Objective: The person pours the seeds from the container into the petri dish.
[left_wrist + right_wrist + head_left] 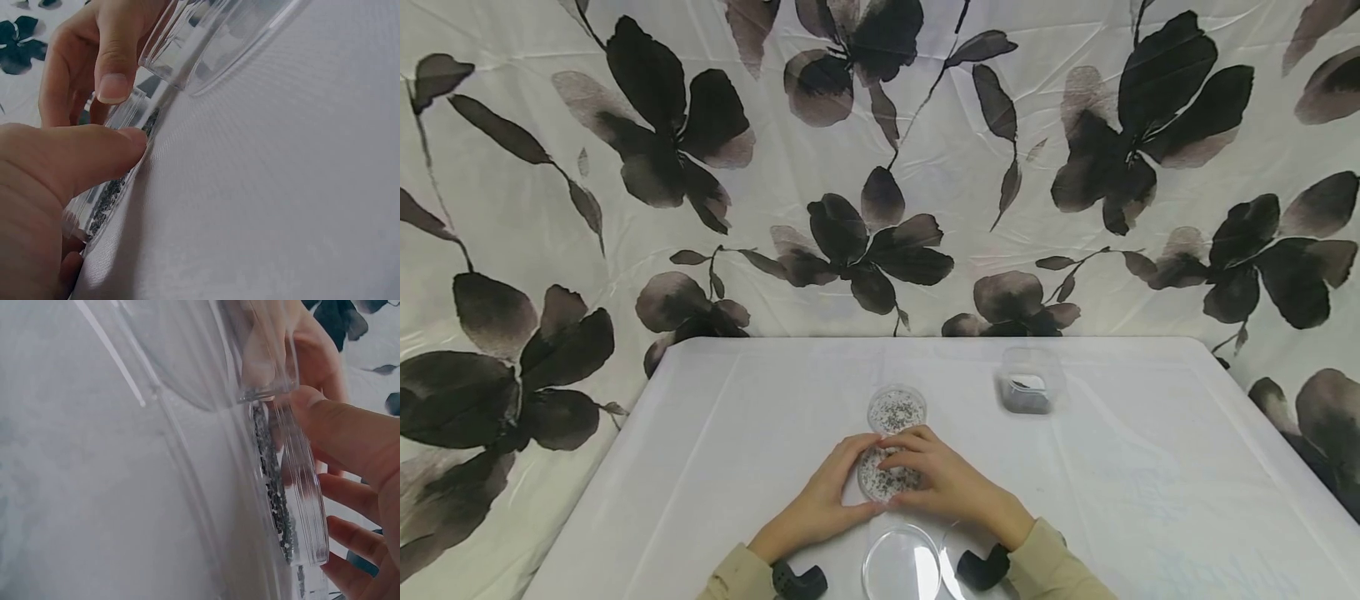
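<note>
A round clear petri dish (886,482) with dark grains scattered inside lies between both hands. My left hand (823,504) grips its left side, thumb at the near edge and fingers at the far edge. On the opposite side my right hand (966,492) holds the rim with curved fingers, its thumb close to the left thumb. In the right wrist view, the dish (306,506) shows ridged clear walls over a layer of dark grains (272,481). A second grain-filled petri dish (897,408) lies just behind, beyond the fingertips.
Two clear round dish pieces (901,567) lie side by side at the table's front, the right one partly under the right wrist. A small clear box (1026,393) with dark contents stands at the back right. Behind the white table (737,417) hangs a floral cloth (865,167).
</note>
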Available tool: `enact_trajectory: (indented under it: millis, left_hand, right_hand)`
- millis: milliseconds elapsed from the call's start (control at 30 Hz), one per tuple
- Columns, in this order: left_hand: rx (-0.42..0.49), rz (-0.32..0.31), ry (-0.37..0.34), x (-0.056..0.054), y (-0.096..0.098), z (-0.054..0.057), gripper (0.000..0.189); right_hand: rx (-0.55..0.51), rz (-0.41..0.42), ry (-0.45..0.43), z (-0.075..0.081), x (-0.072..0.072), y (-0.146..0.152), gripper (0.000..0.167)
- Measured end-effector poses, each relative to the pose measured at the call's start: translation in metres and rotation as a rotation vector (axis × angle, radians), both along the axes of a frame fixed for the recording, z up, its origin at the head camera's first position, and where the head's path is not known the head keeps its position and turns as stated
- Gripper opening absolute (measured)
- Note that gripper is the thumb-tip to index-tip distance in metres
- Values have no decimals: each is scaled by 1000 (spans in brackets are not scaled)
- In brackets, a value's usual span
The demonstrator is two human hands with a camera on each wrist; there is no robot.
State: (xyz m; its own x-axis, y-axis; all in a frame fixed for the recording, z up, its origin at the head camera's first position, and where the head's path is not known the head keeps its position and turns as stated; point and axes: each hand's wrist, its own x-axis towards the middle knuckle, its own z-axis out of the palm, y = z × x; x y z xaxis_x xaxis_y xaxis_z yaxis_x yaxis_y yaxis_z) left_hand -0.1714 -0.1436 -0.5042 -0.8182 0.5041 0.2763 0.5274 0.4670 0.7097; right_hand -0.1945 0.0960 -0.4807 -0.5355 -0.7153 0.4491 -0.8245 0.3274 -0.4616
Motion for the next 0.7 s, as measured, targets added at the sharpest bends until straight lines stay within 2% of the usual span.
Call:
enact_trajectory:
  millis: [167,333,500,700]
  left_hand:
    - [0,41,-35,1,0,0,85]
    - [11,62,-65,2,0,0,83]
    - [31,58,-64,2,1,0,84]
    - [82,37,-50,0,1,-1,80]
  right_hand:
    - [3,-1,7,3,0,0,37]
    - [6,-29,-54,8,1,2,37]
    - [-6,-62,-107,13,0,8,33]
    - [-96,-64,-72,19,-5,17,30]
